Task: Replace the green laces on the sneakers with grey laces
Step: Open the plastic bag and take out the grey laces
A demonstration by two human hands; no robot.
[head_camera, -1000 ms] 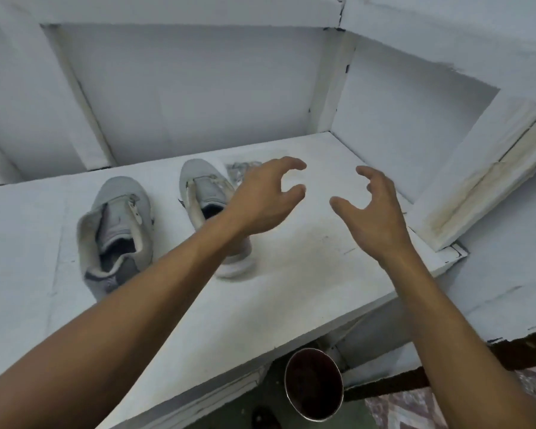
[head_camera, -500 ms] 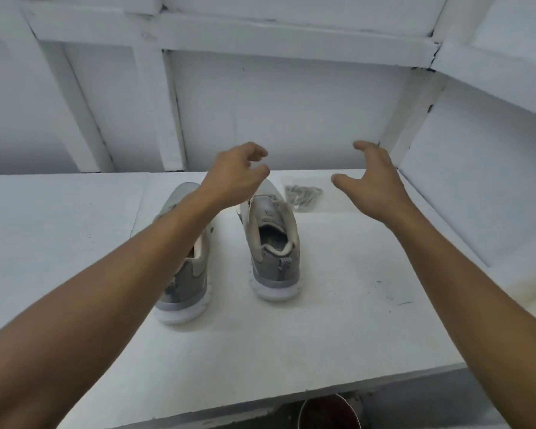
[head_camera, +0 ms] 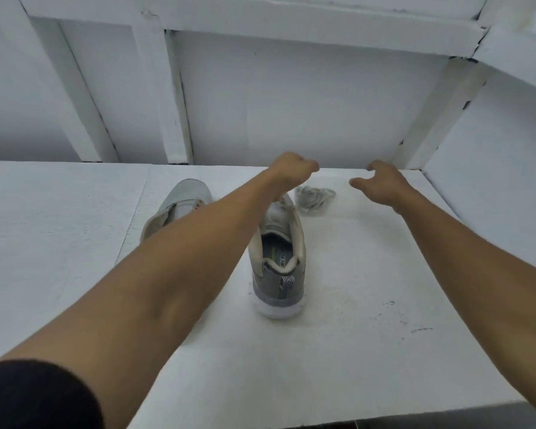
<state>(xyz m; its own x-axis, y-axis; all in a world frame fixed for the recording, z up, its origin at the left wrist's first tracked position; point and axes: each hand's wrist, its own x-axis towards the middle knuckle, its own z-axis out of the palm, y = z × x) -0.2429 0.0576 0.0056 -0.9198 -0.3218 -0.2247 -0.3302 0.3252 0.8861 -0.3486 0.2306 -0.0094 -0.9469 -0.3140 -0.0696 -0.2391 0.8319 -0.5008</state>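
Two grey sneakers stand on the white shelf (head_camera: 353, 351), heels toward me. The right sneaker (head_camera: 280, 267) shows its open collar and insole; no lace is visible on it. My left forearm crosses over the left sneaker (head_camera: 183, 199) and hides much of it. A small heap of grey laces (head_camera: 314, 198) lies just beyond the right sneaker's toe. My left hand (head_camera: 291, 171) hovers above that toe with its fingers curled in, holding nothing. My right hand (head_camera: 381, 184) hangs to the right of the laces, fingers loosely bent and spread, not touching them.
White walls and slanted white beams (head_camera: 174, 97) close the shelf at the back and right. The shelf's front edge (head_camera: 384, 421) runs along the bottom right. A few dark scuff marks (head_camera: 415, 326) dot the surface right of the sneakers.
The view has swung left and closer, so the sneakers sit centred. Both hands reached farther forward toward the lace heap, and my left hand's fingers curled in.
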